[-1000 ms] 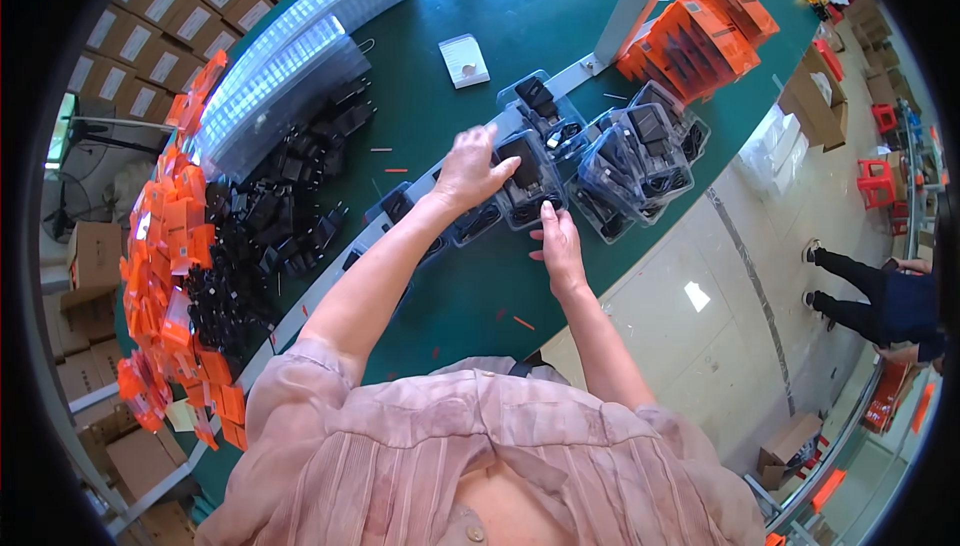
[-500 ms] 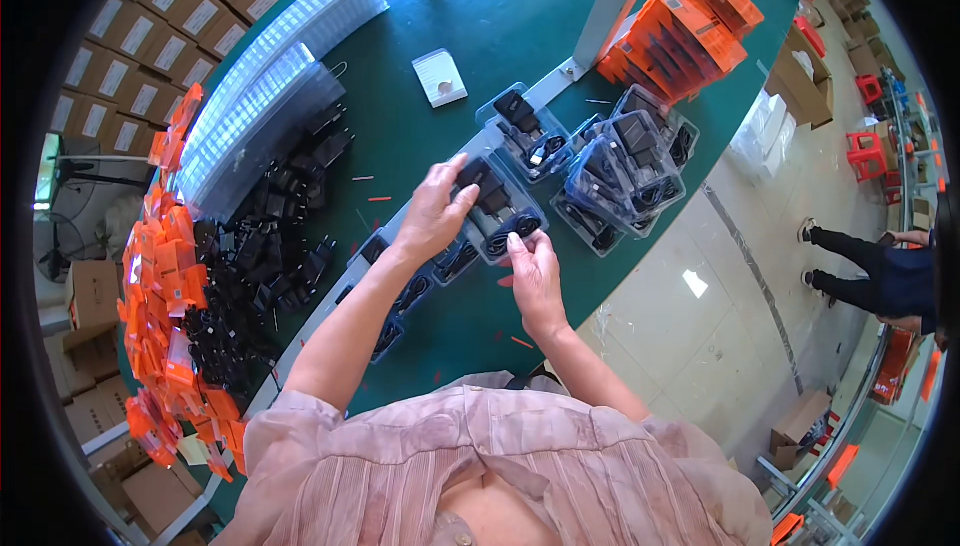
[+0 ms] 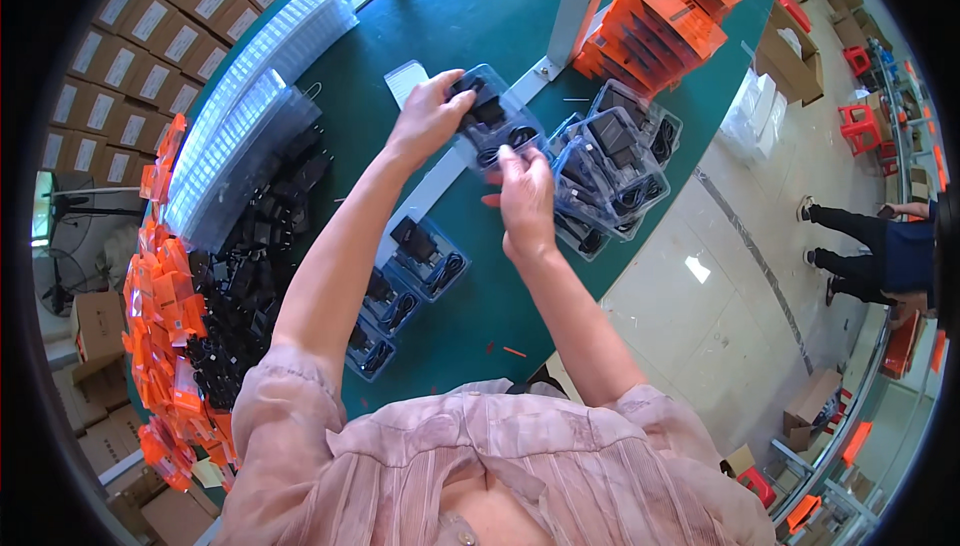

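Observation:
Between my two hands is a clear plastic case [image 3: 487, 124] with a black charger and a coiled black cable inside. My left hand [image 3: 430, 124] grips its left upper side, thumb over the charger. My right hand [image 3: 525, 191] pinches its near edge beside the cable. It overlaps what looks like another clear case lying beneath, mostly hidden. To the right sits a pile of filled cases [image 3: 615, 161], close to my right hand. Three more filled cases lie in a row nearer me, including one with a charger [image 3: 430, 256] by my left forearm.
Stacked clear trays [image 3: 235, 161] and a heap of black chargers [image 3: 250, 266] line the left side, with orange packages [image 3: 165, 296] beyond. More orange packages [image 3: 655, 31] stand by a metal post [image 3: 580, 6]. A white card [image 3: 405, 81] lies behind my left hand. A person [image 3: 865, 246] stands at right.
Both hands have carried the case away from me, over the spot where another filled case lay. The row of filled cases nearer me is now uncovered. The view has shifted slightly.

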`<act>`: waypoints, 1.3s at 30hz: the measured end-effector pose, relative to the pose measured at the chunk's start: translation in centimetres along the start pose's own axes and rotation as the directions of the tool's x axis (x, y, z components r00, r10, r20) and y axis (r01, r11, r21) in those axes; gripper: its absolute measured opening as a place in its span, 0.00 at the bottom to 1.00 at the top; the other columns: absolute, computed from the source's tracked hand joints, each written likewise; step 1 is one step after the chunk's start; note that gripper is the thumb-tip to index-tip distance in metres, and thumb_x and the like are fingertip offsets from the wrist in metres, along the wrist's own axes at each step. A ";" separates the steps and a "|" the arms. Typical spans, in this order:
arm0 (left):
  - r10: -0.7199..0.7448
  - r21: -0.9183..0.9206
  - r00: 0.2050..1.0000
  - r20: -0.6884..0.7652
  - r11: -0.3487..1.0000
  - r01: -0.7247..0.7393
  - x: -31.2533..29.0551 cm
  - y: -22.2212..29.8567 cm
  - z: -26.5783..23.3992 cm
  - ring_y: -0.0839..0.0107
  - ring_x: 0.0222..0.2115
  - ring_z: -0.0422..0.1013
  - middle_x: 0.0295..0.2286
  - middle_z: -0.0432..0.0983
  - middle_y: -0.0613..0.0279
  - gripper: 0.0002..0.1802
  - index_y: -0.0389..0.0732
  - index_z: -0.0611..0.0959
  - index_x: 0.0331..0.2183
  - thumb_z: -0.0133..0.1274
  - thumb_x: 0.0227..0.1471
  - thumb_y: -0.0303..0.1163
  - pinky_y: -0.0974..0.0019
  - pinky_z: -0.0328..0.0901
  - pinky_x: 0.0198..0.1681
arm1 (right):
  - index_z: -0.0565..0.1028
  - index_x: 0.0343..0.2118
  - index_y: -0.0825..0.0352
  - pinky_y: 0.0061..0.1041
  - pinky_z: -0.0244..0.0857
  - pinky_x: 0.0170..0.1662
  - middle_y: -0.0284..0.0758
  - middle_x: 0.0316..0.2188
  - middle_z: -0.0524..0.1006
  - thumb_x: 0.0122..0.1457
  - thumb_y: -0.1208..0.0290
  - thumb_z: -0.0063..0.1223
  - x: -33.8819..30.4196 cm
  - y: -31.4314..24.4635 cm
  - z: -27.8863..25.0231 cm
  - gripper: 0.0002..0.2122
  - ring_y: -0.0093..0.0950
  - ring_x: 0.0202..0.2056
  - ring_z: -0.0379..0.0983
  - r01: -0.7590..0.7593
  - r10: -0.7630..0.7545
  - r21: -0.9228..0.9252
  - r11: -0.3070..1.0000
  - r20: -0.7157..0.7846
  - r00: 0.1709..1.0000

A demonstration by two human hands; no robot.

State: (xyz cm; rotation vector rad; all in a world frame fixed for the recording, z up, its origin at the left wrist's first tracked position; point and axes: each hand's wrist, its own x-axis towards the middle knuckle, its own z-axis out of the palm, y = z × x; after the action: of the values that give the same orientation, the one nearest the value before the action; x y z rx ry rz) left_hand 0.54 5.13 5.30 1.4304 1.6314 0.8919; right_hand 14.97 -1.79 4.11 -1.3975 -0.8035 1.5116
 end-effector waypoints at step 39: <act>0.015 0.738 0.972 0.233 0.648 -0.187 -0.8 -2.8 4.9 0.46 0.62 0.48 0.63 0.46 0.49 0.52 0.57 0.61 0.62 0.62 0.38 0.60 0.48 0.50 0.63 | 0.67 0.49 0.69 0.35 0.67 0.37 0.39 0.41 0.73 0.62 0.51 0.44 -9.9 9.3 -12.6 0.24 0.33 0.32 0.74 0.039 -0.054 -0.737 0.675 0.004 0.999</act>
State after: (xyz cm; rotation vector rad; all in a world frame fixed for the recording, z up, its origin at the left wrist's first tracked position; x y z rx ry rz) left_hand 3.70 4.05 0.66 2.1119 1.8618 0.0379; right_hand 25.26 -15.85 -2.22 -1.9409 -1.5453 1.1496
